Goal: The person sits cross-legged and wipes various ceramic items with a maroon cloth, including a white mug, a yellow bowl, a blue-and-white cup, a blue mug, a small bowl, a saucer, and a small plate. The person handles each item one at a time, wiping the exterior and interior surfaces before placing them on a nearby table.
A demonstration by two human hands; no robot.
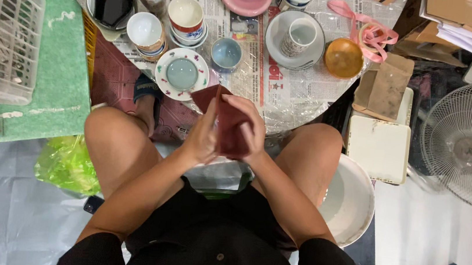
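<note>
Both my hands meet over my lap, between my bare knees. My left hand (200, 137) and my right hand (252, 129) both grip a dark red flat piece (229, 127), cloth-like or a thin sheet, held upright between them. One corner of it sticks up toward the table edge. Just beyond it on the low round table stands a white saucer with coloured dots (182, 73) and a small pale blue cup (226, 53).
The newspaper-covered table (287, 91) holds several cups, bowls and saucers, an orange bowl (343, 57) and a pink ribbon (369, 32). A white basin (351, 203) and square white plates (379, 147) lie right; a fan (471, 145) far right; a plastic crate (1, 26) left.
</note>
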